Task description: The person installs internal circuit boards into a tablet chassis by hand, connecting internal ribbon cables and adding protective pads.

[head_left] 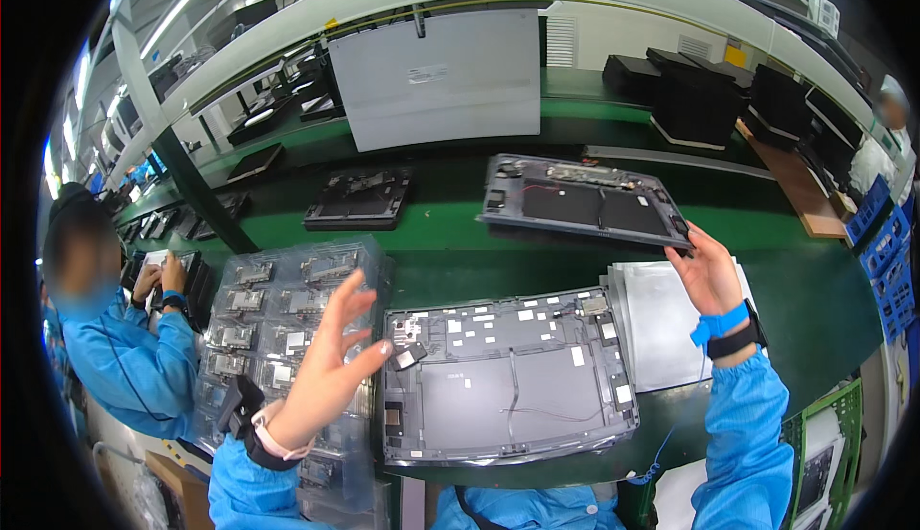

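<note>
My right hand [712,276] grips the near right corner of a dark laptop housing [575,206] with a circuit board and a black battery-like panel inside. That housing is tilted and looks partly raised above the green bench. My left hand [335,357] holds nothing, its fingers spread over the gap between a clear tray and a second grey laptop housing [479,401]. This second housing lies open side up before me, with white stickers, small black parts at its left and a thin cable across it. The left hand partly covers the clear plastic tray [273,286] holding several small circuit boards.
White sheets [671,329] lie right of the near housing. Farther back on the bench sit another dark housing [359,196] and a grey panel [441,80]. A co-worker [125,338] works at the left. Blue baskets [882,242] and a green crate [834,434] stand at the right.
</note>
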### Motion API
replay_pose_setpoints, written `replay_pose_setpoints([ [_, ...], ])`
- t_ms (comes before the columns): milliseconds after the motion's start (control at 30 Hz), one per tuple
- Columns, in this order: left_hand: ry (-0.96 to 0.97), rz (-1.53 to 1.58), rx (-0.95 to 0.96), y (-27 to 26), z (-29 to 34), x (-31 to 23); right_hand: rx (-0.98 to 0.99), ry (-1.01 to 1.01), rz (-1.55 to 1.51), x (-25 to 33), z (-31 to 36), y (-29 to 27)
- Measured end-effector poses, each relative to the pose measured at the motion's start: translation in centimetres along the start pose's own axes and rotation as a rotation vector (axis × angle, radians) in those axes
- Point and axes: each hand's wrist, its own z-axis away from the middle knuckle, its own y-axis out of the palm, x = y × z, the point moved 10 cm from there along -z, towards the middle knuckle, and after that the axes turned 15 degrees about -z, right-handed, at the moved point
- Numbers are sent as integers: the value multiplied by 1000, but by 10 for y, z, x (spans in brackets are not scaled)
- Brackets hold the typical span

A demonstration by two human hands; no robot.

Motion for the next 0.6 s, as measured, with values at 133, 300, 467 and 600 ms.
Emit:
replay_pose_setpoints([
  [133, -148, -58, 65, 7, 21, 47, -109, -60, -20, -30, -56, -42],
  [300, -318, 85, 135, 23, 29, 61, -223, -64, -74, -92, -105, -83],
  [467, -287, 84, 103, 20, 25, 56, -241, -143, -5, -108, -133, -104],
  [600, -77, -336, -31, 5, 14, 24, -280, -126, 99, -104, -138, -105],
])
